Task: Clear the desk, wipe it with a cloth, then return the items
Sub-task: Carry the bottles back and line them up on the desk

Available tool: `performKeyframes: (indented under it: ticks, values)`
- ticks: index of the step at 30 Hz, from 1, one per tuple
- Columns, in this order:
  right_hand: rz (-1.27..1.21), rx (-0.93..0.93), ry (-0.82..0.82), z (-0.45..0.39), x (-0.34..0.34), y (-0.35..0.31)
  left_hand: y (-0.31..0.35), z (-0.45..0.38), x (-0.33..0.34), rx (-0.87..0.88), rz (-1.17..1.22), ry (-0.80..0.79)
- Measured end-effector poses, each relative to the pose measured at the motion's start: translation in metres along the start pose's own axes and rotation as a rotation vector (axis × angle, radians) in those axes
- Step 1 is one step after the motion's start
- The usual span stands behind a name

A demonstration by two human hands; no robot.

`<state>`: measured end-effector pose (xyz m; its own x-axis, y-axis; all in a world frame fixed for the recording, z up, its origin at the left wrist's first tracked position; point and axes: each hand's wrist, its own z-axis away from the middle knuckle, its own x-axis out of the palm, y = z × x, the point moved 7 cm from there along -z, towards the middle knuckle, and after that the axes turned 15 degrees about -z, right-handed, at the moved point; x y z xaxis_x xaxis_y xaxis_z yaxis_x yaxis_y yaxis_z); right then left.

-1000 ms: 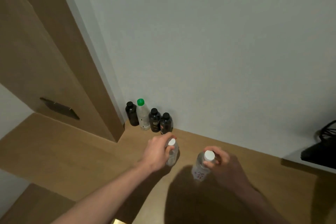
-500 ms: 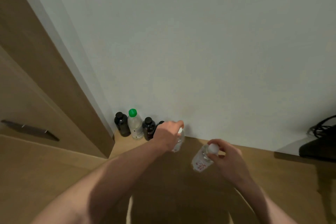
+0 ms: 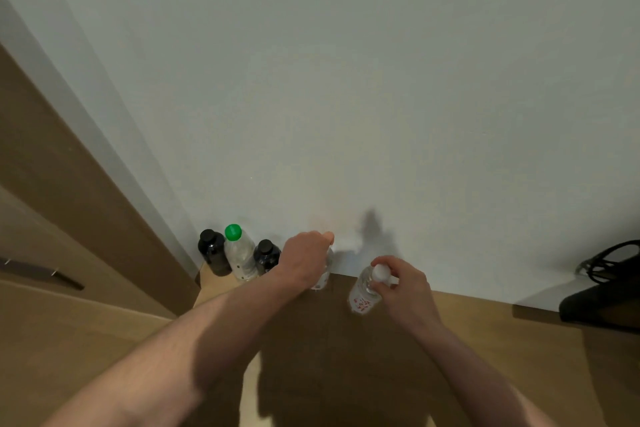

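Both hands [image 3: 306, 262] [image 3: 403, 284] grip clear bottles [image 3: 362, 295] by wall.

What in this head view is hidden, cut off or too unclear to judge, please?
- Clear bottle under the left hand: cap and most of the body hidden by that hand.
- Label on the right hand's white-capped bottle: red print too blurred to read.
- Black object at right: cut off by the frame edge.
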<state>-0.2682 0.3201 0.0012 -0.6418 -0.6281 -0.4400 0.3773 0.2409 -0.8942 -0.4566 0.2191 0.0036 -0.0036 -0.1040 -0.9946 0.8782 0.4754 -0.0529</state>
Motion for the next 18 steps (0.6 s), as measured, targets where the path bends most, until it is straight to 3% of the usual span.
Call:
performKeyframes:
  ticks: [18]
  values:
    - [-0.007, 0.035, -0.032, -0.045, 0.045, -0.001, -0.008, 0.012, -0.013, 0.05, 0.031, 0.036]
